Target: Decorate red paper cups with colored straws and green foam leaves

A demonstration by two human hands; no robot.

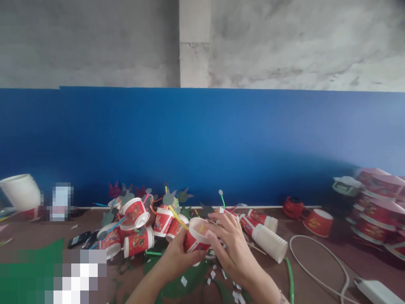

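Note:
Near the middle of the table my left hand (182,255) is wrapped round a red paper cup (193,242) with a white rim. A yellow straw (177,217) with a grey paper shape at its end slants up beside the cup's left side. My right hand (229,240) lies over the cup's right side, fingers apart, with some fingertips at the rim. Whether those fingertips hold anything small is hidden. Small white paper pieces (184,280) lie below on green paper.
Red cups with straws and paper shapes (136,213) are heaped at the left. Stacked cups (268,240) lie at the right, near a looped white cable (319,248) and a white adapter (379,292). Red containers (376,219) are piled far right, before a blue wall panel (202,143).

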